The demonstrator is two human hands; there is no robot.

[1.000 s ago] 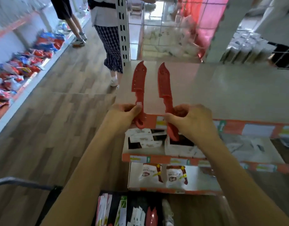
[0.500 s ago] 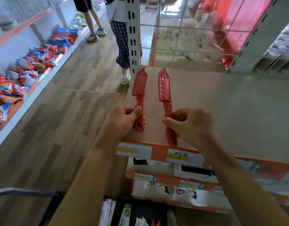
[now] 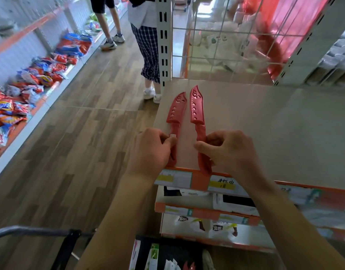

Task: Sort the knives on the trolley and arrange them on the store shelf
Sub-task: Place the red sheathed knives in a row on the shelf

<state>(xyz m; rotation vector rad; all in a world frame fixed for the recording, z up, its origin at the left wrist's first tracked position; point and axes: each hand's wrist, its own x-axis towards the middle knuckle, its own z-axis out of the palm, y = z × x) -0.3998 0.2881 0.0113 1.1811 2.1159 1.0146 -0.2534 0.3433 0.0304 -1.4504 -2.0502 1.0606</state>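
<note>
The top shelf is a pale, flat board with an orange front edge bearing price labels. Two red knives in perforated sheaths lie on it side by side near its left corner: left knife, right knife, tips pointing away

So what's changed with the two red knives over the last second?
Both red knives, the left knife and the right knife, came down from raised in front of the shelf to low over the top shelf, tips pointing away. The left hand and right hand still grip the handles; nothing released.
</note>
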